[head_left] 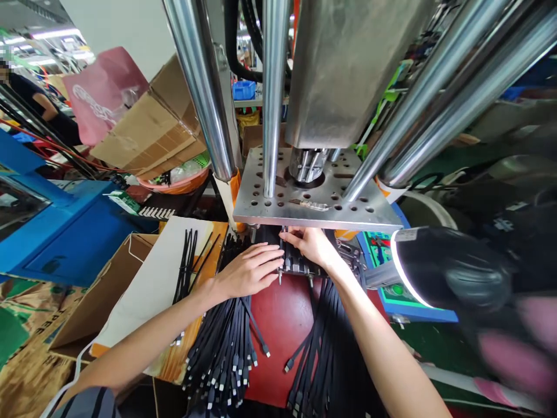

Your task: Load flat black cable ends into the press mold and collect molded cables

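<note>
My left hand [250, 268] lies flat with its fingers stretched out, above a thick bundle of black cables [226, 342] with metal plug ends. Its fingertips reach the left edge of the dark mould [298, 266], which holds a row of small metal plugs. My right hand [310, 245] is under the steel press plate [317, 216], thumb and forefinger pinched on what looks like a thin black cable [282, 232] at the mould. Its far end is hidden under the plate. A second bundle of black cables [319, 342] hangs below my right forearm.
Steel columns [270, 104] rise around the press. To the left, a few black cables [187, 264] lie on a white-covered board [152, 290] beside a cardboard box [82, 325]. A black lamp-like head [448, 267] and a green-faced control box [398, 290] stand right. Someone stands far left.
</note>
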Demonstrator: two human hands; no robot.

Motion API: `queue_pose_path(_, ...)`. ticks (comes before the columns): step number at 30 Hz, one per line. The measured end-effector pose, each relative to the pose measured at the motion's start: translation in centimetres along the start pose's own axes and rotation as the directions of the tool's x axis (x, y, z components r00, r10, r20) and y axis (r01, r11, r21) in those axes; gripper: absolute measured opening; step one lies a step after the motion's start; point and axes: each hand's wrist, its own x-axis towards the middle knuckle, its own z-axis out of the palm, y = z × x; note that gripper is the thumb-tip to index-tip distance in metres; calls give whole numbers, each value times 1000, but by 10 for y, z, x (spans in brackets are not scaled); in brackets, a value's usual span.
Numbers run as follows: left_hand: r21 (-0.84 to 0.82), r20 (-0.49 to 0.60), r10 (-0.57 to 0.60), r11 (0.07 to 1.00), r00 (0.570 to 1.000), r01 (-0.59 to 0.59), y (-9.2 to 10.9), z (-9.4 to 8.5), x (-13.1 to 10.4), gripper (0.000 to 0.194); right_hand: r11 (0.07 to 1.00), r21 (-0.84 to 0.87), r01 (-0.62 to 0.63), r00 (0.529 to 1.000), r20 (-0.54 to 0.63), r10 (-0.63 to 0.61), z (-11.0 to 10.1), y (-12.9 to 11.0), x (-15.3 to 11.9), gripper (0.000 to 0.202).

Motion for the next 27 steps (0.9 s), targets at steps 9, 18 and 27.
queue_pose_path(9,262,160,8,964,987,-50,9,3,3,42,1000,26,13,997,-79,-10,5,16,0,34)
queue_pose_path(18,467,138,-196,877,971,111,47,21,3,53,996,-69,-52,976,-215,36,7,7,-17,29)
queue_pose_path(27,407,205,-314,888,927,211,29,7,36,67,582,-812,-50,997,-74,-17,16,-16,-45,51)
